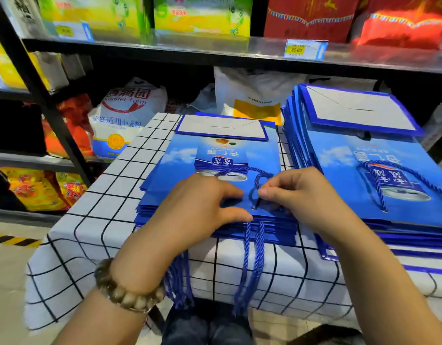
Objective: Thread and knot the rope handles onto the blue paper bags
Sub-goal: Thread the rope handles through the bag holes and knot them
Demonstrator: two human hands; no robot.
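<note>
While spread left fingers (pixel 228 193) press the top bag (pixel 176 176), right fingers (pixel 267 192) pinch the rope (pixel 257 181).

Checked-cloth table (pixel 95 202) stands central. Behind it, dark metal shelving (pixel 165 49) holds packaged goods (pixel 202 16). Left of it, pale floor (pixel 5 270) with yellow-black tape (pixel 13 240).

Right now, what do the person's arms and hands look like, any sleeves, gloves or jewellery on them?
No sleeves show: both forearms are bare as far as the picture reaches, and neither the left hand nor the right hand wears a glove. The left wrist carries a bracelet of chunky rounded beads in mottled brown and cream. The right wrist is bare, and no rings are visible.
</note>
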